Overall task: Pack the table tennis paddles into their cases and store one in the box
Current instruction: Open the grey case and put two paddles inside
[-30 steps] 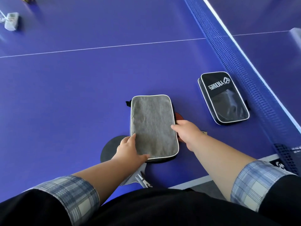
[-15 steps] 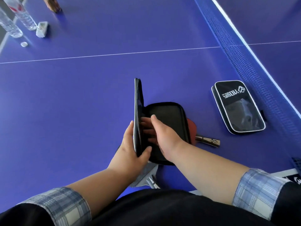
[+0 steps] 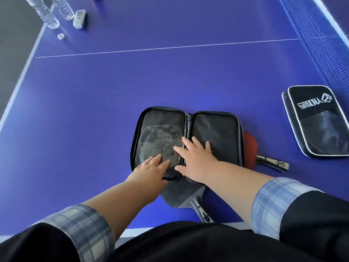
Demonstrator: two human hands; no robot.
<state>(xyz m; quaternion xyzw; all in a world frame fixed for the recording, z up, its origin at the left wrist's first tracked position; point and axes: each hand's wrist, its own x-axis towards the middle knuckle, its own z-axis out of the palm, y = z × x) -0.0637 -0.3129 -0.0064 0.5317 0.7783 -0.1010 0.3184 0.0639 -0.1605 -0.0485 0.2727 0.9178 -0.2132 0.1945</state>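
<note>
1. Bare tabletop (image 3: 85,120) spreads wide to the left of the open case (image 3: 215,133) and beyond it.
2. A left hand (image 3: 149,171) and a right hand (image 3: 196,161) lie flat over its near half.
3. A red paddle (image 3: 250,146) juts from under its right edge and a black paddle (image 3: 179,195) from under its near edge.
4. The closed case (image 3: 317,120) lies well to the right, near the net (image 3: 321,44).
5. Two water bottles (image 3: 45,14) crowd the far left corner.

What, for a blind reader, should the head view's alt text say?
Left hand and right hand rest flat in an open case on a blue table; red paddle and dark paddle poke out beneath, closed case at right.
</note>
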